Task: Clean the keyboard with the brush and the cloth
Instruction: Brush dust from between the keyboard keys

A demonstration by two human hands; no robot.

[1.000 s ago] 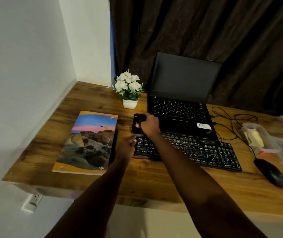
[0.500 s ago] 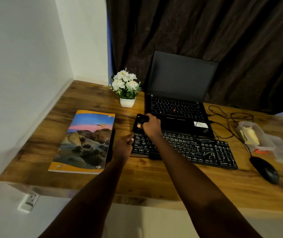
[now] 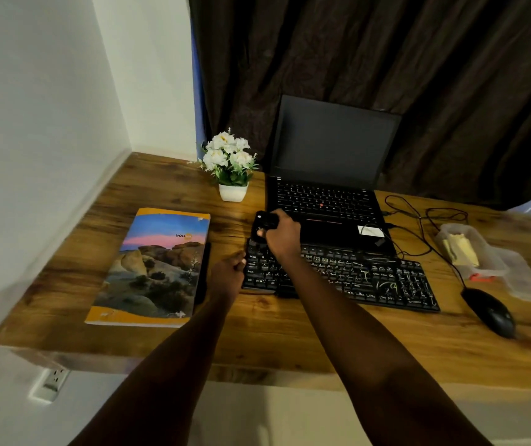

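Observation:
The black keyboard (image 3: 354,275) with white key marks lies on the wooden desk (image 3: 290,342) in front of the laptop. My right hand (image 3: 282,235) is closed around a black brush (image 3: 260,225) and holds it over the keyboard's far left corner. Its bristles are hidden. My left hand (image 3: 227,275) has curled fingers and grips the keyboard's left edge, thumb on the side. A yellowish cloth (image 3: 460,251) lies in a clear plastic tub at the right, away from both hands.
An open black laptop (image 3: 325,188) stands behind the keyboard. A white flower pot (image 3: 232,170) is at its left. A large book (image 3: 158,268) lies at the left, a black mouse (image 3: 491,312) and cables (image 3: 418,217) at the right. The clear tub (image 3: 483,265) sits near the right edge.
Both hands stay at the keyboard's left end, the right still holding the brush at the far corner. Only the view has shifted slightly.

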